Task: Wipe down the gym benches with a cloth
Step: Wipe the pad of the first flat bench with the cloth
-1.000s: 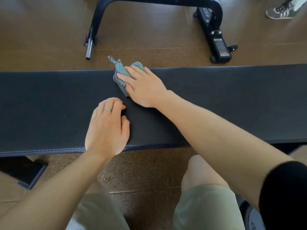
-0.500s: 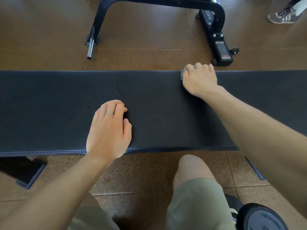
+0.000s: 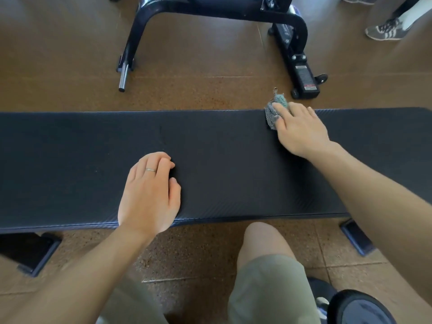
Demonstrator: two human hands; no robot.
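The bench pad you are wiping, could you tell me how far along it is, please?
Done: nothing on the pad shows which parts are already wiped. In hand: the right hand presses the cloth on the far edge, right of centre, while the left hand rests on the near edge. Left: at least the right end of the pad and the other bench behind.
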